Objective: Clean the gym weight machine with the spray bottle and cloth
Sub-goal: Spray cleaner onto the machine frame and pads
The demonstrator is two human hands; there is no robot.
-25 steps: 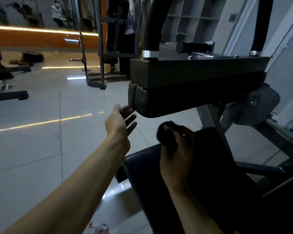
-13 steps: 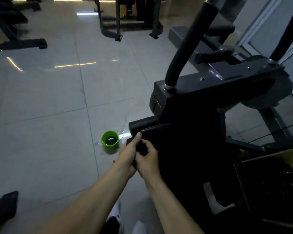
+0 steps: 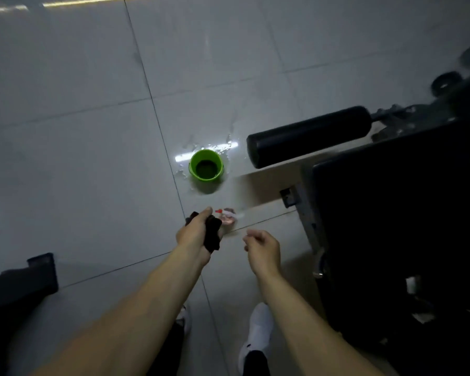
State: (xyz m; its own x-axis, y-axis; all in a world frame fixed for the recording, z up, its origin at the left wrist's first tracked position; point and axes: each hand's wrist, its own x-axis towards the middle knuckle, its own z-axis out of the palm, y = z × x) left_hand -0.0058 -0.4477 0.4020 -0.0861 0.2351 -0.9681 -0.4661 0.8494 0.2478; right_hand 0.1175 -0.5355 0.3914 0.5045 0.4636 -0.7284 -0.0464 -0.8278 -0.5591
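Left hand [image 3: 193,236] grips cloth [image 3: 212,238] just before the spray bottle [image 3: 227,217]; right hand [image 3: 263,248] loosely curled, empty

The left forearm [image 3: 136,308] and right forearm [image 3: 296,308] are bare all the way to the left hand [image 3: 194,234] and right hand [image 3: 263,249]. The footwear is white: the right shoe [image 3: 258,329] is smooth-toed with a dark mark by its opening, while the left shoe [image 3: 185,316] shows only a sliver. Dark trouser legs [image 3: 255,362] meet both shoes.
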